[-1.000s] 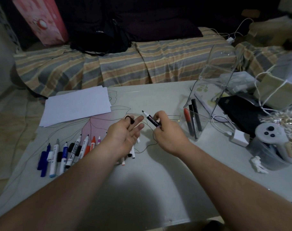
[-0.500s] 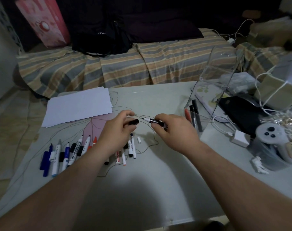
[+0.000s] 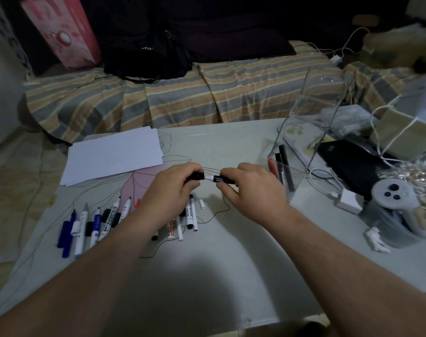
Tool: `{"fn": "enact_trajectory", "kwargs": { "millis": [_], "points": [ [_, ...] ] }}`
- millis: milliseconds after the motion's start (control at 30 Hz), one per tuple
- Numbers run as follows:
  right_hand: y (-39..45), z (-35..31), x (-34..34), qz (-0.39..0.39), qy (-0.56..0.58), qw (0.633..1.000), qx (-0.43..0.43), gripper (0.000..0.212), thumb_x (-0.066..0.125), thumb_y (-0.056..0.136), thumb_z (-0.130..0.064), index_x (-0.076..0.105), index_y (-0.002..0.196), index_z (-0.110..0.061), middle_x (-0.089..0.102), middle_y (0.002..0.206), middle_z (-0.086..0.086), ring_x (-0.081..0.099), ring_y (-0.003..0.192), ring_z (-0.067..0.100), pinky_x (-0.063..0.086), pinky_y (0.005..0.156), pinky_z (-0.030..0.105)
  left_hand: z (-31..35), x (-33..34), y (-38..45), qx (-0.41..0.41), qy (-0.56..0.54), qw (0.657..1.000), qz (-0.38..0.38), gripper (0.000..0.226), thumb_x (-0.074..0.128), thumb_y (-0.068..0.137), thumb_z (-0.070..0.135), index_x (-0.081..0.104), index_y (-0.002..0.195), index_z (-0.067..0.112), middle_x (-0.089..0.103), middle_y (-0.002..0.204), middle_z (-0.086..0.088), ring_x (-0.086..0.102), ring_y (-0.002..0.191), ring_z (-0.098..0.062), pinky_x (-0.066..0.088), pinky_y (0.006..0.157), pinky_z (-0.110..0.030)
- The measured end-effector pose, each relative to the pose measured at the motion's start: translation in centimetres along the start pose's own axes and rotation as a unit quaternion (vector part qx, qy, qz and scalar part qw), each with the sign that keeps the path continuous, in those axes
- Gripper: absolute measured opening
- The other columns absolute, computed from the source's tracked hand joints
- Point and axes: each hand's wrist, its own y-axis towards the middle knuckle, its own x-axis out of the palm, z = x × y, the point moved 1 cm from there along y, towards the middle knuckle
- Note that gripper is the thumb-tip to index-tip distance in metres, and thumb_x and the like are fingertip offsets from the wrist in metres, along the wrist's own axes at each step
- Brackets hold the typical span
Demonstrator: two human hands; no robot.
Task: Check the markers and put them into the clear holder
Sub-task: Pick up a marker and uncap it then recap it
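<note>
1. Here the right hand [image 3: 249, 190] pinches the black cylindrical plastic marker with a white neck [image 3: 222, 178] by its barrel, above the middle of the pale grey desk [image 3: 207, 276].
2. The left hand [image 3: 169, 194] pinches the small black plastic cap [image 3: 197, 176] between thumb and fingers; the cap sits at the white neck, though whether it is fully seated cannot be told.
3. The marker's long axis runs nearly level, left to right across the desk, with the capped end pointing to the left hand and the tail hidden inside the right hand's grip.
4. The tall clear acrylic holder [image 3: 311, 132] stands towards the desk's right edge, just beyond the right hand; two black markers and a red one [image 3: 283, 166] already lean in its lower pocket.
5. Judged from this, the right hand is the nearer one, so the drop-in would fall to it: the marker lies to the holder's left and would have to swing from level towards upright to enter the pocket from above.
6. A row of loose blue, black, white and orange markers [image 3: 104, 220] lies near the desk's left edge, partly hidden under the left forearm, not yet in the holder.
7. A stack of white paper sheets [image 3: 114, 156] rests towards the far left corner.
</note>
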Motion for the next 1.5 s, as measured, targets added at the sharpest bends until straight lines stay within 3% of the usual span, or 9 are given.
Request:
{"fn": "enact_trajectory", "kwargs": {
  "millis": [233, 567, 767, 900, 967, 1033, 1133, 1300, 1500],
  "points": [
    [0.0, -0.6, -0.3, 0.014, -0.04, 0.998, -0.043, 0.022, 0.055, 0.095, -0.053, 0.07, 0.101, -0.038, 0.06, 0.084, -0.006, 0.062, 0.084, 0.023, 0.04, 0.074, 0.04, 1.2, 0.4, -0.3, 0.059, 0.088, 0.993, -0.041, 0.02, 0.043, 0.105, 0.029, 0.057, 0.12, 0.026, 0.056, 0.105, 0.008, 0.053, 0.096, -0.018, 0.046, 0.078, -0.038],
    [-0.8, 0.0, -0.3, -0.033, 0.024, 0.995, -0.091, 0.023, 0.058, 0.095, -0.047, 0.07, 0.095, -0.027, 0.056, 0.075, -0.007, 0.062, 0.074, 0.024, 0.047, 0.063, 0.038, 1.9, 1.2, -0.8, 0.056, 0.122, 0.988, -0.078, 0.012, 0.045, 0.103, 0.028, 0.053, 0.099, 0.02, 0.047, 0.09, 0.008, 0.05, 0.085, -0.022, 0.04, 0.067, -0.039],
    [-0.7, 1.6, -1.8, -0.066, 0.055, 0.992, -0.094, 0.03, 0.05, 0.094, -0.06, 0.068, 0.104, -0.038, 0.064, 0.089, -0.012, 0.058, 0.093, 0.016, 0.032, 0.099, 0.048, 2.8, 0.4, -1.0, 0.068, 0.069, 0.993, -0.073, 0.025, 0.045, 0.097, 0.044, 0.062, 0.11, 0.032, 0.063, 0.091, 0.012, 0.059, 0.087, -0.015, 0.049, 0.076, -0.037],
    [-0.1, 3.6, -4.2, 0.107, 0.119, 0.987, -0.006, 0.033, 0.057, 0.088, -0.055, 0.076, 0.105, -0.034, 0.058, 0.1, -0.005, 0.052, 0.098, 0.026, 0.044, 0.085, 0.043, 3.1, 0.9, -1.1, -0.016, -0.079, 0.996, -0.023, 0.038, 0.064, 0.093, 0.04, 0.055, 0.129, 0.043, 0.065, 0.09, 0.016, 0.059, 0.084, -0.004, 0.045, 0.075, -0.019],
    [0.2, 4.8, -6.3, 0.221, 0.174, 0.958, 0.05, 0.023, 0.066, 0.09, -0.036, 0.075, 0.108, -0.025, 0.058, 0.102, -0.001, 0.054, 0.095, 0.021, 0.043, 0.084, 0.029, 1.9, 1.9, -1.0, -0.027, -0.022, 0.999, -0.041, 0.031, 0.062, 0.094, 0.037, 0.06, 0.125, 0.039, 0.063, 0.096, 0.018, 0.058, 0.09, -0.006, 0.048, 0.082, -0.026],
    [0.4, 6.2, -7.6, 0.244, 0.221, 0.937, 0.116, 0.017, 0.066, 0.093, -0.024, 0.068, 0.11, -0.021, 0.06, 0.105, -0.002, 0.057, 0.09, 0.013, 0.041, 0.078, 0.016, 0.4, 2.9, -0.9, -0.026, 0.055, 0.996, -0.072, 0.023, 0.059, 0.095, 0.034, 0.067, 0.116, 0.037, 0.063, 0.105, 0.018, 0.056, 0.101, -0.011, 0.047, 0.092, -0.033],
    [0.3, 8.3, -7.1, 0.18, 0.18, 0.952, 0.171, 0.012, 0.06, 0.097, -0.028, 0.06, 0.108, -0.025, 0.066, 0.1, -0.003, 0.064, 0.087, 0.019, 0.046, 0.073, 0.028, -1.1, 3.7, -1.0, -0.017, 0.157, 0.982, -0.107, 0.024, 0.054, 0.096, 0.035, 0.07, 0.113, 0.038, 0.066, 0.115, 0.013, 0.05, 0.11, -0.017, 0.043, 0.092, -0.034],
    [0.1, 8.4, -5.7, 0.041, 0.012, 0.984, 0.173, 0.061, 0.054, 0.099, -0.022, 0.022, 0.146, -0.043, 0.066, 0.088, 0.004, 0.06, 0.075, 0.031, 0.055, 0.063, 0.046, -1.8, 4.1, -0.7, -0.005, 0.203, 0.971, -0.122, 0.025, 0.051, 0.096, 0.038, 0.071, 0.112, 0.039, 0.067, 0.115, 0.014, 0.05, 0.106, -0.019, 0.038, 0.086, -0.032],
    [0.1, 8.7, -4.8, -0.103, -0.023, 0.981, 0.16, 0.037, 0.033, 0.106, -0.03, 0.043, 0.14, -0.041, 0.066, 0.12, 0.013, 0.057, 0.102, 0.038, 0.049, 0.077, 0.045, -1.8, 4.8, -0.6, 0.005, 0.196, 0.972, -0.129, 0.027, 0.051, 0.096, 0.037, 0.071, 0.115, 0.039, 0.067, 0.117, 0.016, 0.049, 0.11, -0.018, 0.035, 0.086, -0.032]
  ]
}}
